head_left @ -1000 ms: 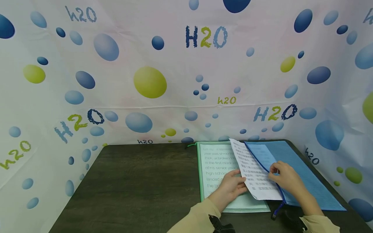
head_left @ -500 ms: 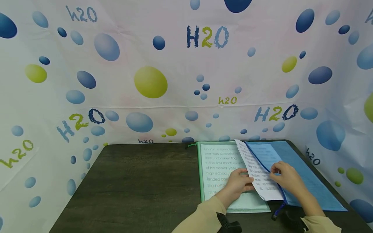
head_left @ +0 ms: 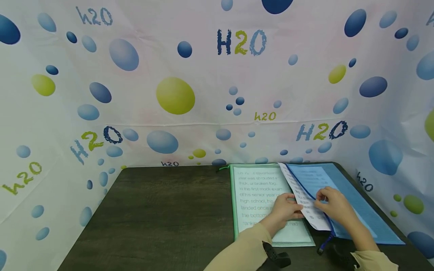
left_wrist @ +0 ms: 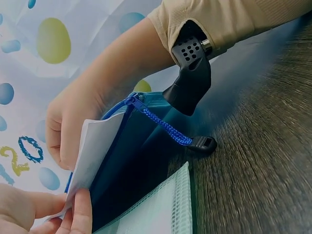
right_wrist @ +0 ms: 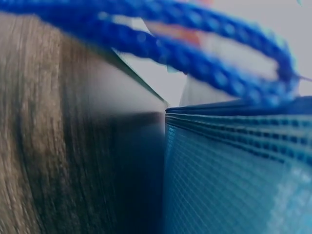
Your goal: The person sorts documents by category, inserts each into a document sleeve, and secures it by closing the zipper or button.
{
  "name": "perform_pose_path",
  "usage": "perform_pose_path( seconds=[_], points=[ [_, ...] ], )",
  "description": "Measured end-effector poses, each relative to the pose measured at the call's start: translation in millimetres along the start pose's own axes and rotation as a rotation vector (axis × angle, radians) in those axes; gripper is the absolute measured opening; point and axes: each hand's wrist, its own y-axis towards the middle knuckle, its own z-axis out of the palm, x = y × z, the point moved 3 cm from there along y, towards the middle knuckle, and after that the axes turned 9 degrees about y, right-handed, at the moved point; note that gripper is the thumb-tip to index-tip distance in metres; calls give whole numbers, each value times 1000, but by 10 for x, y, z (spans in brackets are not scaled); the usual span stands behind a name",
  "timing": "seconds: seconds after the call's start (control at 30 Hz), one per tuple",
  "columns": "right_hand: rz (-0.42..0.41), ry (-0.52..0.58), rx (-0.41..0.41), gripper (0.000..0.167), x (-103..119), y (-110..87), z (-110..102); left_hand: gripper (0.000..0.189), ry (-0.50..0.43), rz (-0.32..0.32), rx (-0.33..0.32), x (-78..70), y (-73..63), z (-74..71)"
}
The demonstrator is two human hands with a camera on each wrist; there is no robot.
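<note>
A blue mesh zip pouch (head_left: 369, 210) lies at the right of the table, its left edge raised. My right hand (head_left: 335, 207) pinches that edge, along the dark blue zip. White printed paper (head_left: 317, 217) is partly inside the pouch and shows through the mesh; its left strip sticks out. My left hand (head_left: 285, 210) pinches this outer edge, thumb on one side and fingers on the other, as the left wrist view shows. From the zip's end hangs a blue braided pull cord (left_wrist: 165, 126). The right wrist view shows cord and mesh (right_wrist: 219, 170) close up, no hand clearly.
Under my left hand lies a green mesh zip pouch (head_left: 251, 195) with a large-print English sheet inside. Dark wood-grain table (head_left: 162, 210) extends to the left. A white backdrop (head_left: 203, 75) with blue and green dots stands behind.
My left hand has moved right with the paper, and more of the paper is inside the blue pouch. The right hand keeps its hold on the pouch edge, nearly still.
</note>
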Motion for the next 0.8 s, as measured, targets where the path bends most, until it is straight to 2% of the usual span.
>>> perform_pose_path(
  seconds=[0.17,0.27,0.33,0.47,0.53,0.6,0.8],
  points=[
    [-27,-4,-23,13,-18,-6,-8,39,27,-3,-16,9,18,78],
    [-13,9,-9,12,-31,-9,-12,37,140,23,-23,-11,25,104],
    [2,10,3,11,-37,-7,-18,35,305,66,-26,-45,31,107],
    [18,12,16,9,-38,-5,-31,33,696,174,-64,-116,58,108],
    [22,11,17,9,-39,-6,-31,34,849,224,-84,-136,68,114],
    [22,16,17,9,-39,-5,-33,35,959,254,-105,-141,75,127],
    [17,16,9,10,-27,4,-33,38,1211,309,-139,-190,14,181]
  ],
)
